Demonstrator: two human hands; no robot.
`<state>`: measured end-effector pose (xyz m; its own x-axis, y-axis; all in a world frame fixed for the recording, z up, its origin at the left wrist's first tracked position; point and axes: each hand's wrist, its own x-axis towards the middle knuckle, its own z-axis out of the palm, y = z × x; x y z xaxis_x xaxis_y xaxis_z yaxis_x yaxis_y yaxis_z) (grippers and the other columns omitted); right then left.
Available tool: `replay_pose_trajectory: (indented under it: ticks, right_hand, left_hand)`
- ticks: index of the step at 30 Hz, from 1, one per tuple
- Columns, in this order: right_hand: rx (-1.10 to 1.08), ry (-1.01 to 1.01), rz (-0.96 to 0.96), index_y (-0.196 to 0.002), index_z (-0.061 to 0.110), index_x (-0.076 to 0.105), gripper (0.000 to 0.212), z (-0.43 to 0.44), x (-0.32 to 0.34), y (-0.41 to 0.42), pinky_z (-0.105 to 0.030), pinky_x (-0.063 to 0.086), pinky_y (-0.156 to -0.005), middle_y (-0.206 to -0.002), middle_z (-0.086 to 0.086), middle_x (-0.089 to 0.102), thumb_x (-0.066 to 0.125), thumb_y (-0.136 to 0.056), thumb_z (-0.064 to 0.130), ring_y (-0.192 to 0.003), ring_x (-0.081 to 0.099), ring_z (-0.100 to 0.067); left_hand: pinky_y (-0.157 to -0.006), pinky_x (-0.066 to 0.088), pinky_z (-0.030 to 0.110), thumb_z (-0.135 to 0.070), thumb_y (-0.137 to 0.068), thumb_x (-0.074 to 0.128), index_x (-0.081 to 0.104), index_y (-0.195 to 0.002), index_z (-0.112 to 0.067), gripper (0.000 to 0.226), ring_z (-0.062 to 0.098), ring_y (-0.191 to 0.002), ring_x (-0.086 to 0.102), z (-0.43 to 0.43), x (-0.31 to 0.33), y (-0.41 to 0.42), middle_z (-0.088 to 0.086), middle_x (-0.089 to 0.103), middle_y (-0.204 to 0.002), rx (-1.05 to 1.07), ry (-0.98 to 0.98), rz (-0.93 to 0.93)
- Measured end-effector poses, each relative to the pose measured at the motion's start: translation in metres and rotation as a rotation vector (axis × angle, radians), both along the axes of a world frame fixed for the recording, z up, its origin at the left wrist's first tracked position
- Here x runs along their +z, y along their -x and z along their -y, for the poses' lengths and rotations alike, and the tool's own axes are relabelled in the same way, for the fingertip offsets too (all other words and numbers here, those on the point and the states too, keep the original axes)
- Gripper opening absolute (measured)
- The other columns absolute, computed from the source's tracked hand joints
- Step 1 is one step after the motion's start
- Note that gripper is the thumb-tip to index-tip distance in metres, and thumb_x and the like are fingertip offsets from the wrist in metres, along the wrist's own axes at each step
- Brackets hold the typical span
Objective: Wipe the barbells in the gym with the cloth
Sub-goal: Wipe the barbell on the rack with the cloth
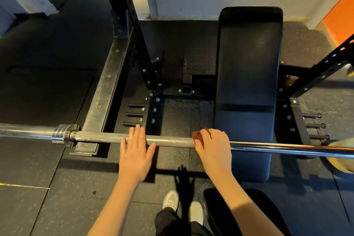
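Wiping looks under way: a barbell (168, 141) lies across a black rack (107, 90), left hand (135, 151) flat on its knurling with fingers (137, 134) straight, right hand (212, 145) curled round a reddish cloth (197, 137) on the shaft, which next probably needs sliding toward the collar (63, 133).

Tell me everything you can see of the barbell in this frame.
The barbell is a long steel bar lying level across the view. Its middle is dull and knurled; the sleeve beyond the ribbed collar at left and the stretch at right shine like chrome. No plates show. The left hand lies flat over the knurling; the right hand grips a reddish-brown cloth around it.
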<state>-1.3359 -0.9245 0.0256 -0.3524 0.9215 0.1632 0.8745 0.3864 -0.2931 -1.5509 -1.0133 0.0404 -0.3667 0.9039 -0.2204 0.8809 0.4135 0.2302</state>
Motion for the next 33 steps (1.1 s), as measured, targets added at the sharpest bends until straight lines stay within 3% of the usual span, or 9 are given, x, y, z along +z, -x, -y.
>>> replay_pose_trajectory:
  ticks: [4, 7, 13, 16, 19, 23, 26, 28, 33]
  right_hand:
    - [0.015, 0.019, 0.014, -0.103, 0.013, 0.07, 0.029, -0.003, 0.003, -0.009, -0.037, 0.052, -0.079, -0.096, -0.004, 0.068, 0.076, -0.081, 0.031, -0.085, 0.061, -0.022]
    - [-0.1, 0.05, 0.002, -0.095, 0.016, 0.071, 0.027, 0.002, 0.005, 0.03, -0.036, 0.046, -0.078, -0.086, 0.001, 0.065, 0.054, -0.091, 0.036, -0.078, 0.057, -0.018]
    - [0.198, 0.112, 0.064, -0.109, 0.019, 0.065, 0.027, -0.004, 0.006, 0.021, -0.033, 0.048, -0.076, -0.101, 0.001, 0.065, 0.061, -0.09, 0.038, -0.087, 0.061, -0.019]
    - [0.001, 0.084, 0.027, -0.101, 0.014, 0.069, 0.021, 0.001, 0.007, 0.002, -0.034, 0.05, -0.074, -0.094, -0.003, 0.066, 0.068, -0.086, 0.029, -0.083, 0.061, -0.022]
    - [-0.103, 0.066, -0.003, -0.086, 0.014, 0.071, 0.026, 0.006, 0.004, 0.047, -0.034, 0.043, -0.069, -0.078, -0.001, 0.064, 0.052, -0.092, 0.03, -0.073, 0.058, -0.02]
    - [0.14, 0.049, 0.03, -0.088, 0.017, 0.068, 0.025, 0.01, 0.005, 0.076, -0.034, 0.044, -0.064, -0.079, -0.001, 0.063, 0.048, -0.092, 0.032, -0.071, 0.058, -0.021]
    - [0.146, 0.071, 0.084, -0.095, 0.016, 0.065, 0.02, 0.007, 0.005, 0.039, -0.039, 0.047, -0.075, -0.086, -0.002, 0.063, 0.051, -0.091, 0.029, -0.077, 0.058, -0.022]
    - [0.07, 0.089, 0.091, -0.097, 0.014, 0.066, 0.022, 0.008, 0.005, 0.022, -0.043, 0.047, -0.081, -0.09, -0.004, 0.064, 0.05, -0.092, 0.028, -0.08, 0.057, -0.025]
    - [-0.007, 0.128, 0.052, -0.08, 0.016, 0.066, 0.045, 0.013, 0.006, 0.071, -0.034, 0.039, -0.066, -0.074, 0.001, 0.058, 0.029, -0.095, 0.036, -0.068, 0.052, -0.019]
  left_hand:
    - [-0.119, -0.011, 0.039, -0.064, -0.084, -0.007, -0.01, -0.149, -0.015, 0.081, 0.015, -0.146, -0.019, 0.002, -0.008, 0.001, 0.0, -0.012, -0.16, -0.013, 0.006, -0.036]
    - [-0.12, -0.01, 0.041, -0.064, -0.087, -0.004, -0.008, -0.149, -0.014, 0.08, 0.017, -0.146, -0.017, 0.001, -0.011, -0.001, 0.0, -0.012, -0.158, -0.005, -0.007, -0.045]
    - [-0.118, -0.014, 0.039, -0.063, -0.083, -0.011, -0.013, -0.148, -0.017, 0.079, 0.015, -0.145, -0.022, -0.004, -0.008, 0.002, -0.001, -0.016, -0.157, -0.013, 0.012, -0.044]
    - [-0.117, -0.015, 0.038, -0.064, -0.086, -0.008, -0.01, -0.148, -0.016, 0.079, 0.015, -0.145, -0.02, 0.0, -0.009, 0.002, 0.0, -0.013, -0.158, -0.019, -0.003, -0.047]
    - [-0.117, -0.014, 0.039, -0.061, -0.09, -0.002, -0.008, -0.149, -0.014, 0.076, 0.015, -0.146, -0.017, 0.004, -0.013, 0.001, 0.0, -0.011, -0.158, -0.021, -0.019, -0.046]
    - [-0.116, -0.015, 0.036, -0.059, -0.09, -0.002, -0.008, -0.15, -0.018, 0.073, 0.012, -0.145, -0.018, 0.006, -0.012, 0.004, -0.004, -0.013, -0.157, -0.04, -0.03, -0.032]
    - [-0.117, -0.016, 0.035, -0.06, -0.087, -0.007, -0.006, -0.153, -0.02, 0.077, 0.011, -0.145, -0.021, 0.007, -0.006, 0.012, -0.005, -0.014, -0.159, -0.045, -0.016, -0.01]
    - [-0.117, -0.016, 0.036, -0.06, -0.087, -0.007, -0.003, -0.154, -0.018, 0.079, 0.011, -0.145, -0.02, 0.008, -0.004, 0.015, -0.003, -0.009, -0.161, -0.02, -0.021, 0.002]
    - [-0.119, -0.001, 0.04, -0.053, -0.097, 0.015, 0.021, -0.153, -0.008, 0.072, 0.02, -0.149, 0.005, 0.013, -0.014, 0.012, 0.008, 0.021, -0.16, -0.009, -0.08, -0.04]
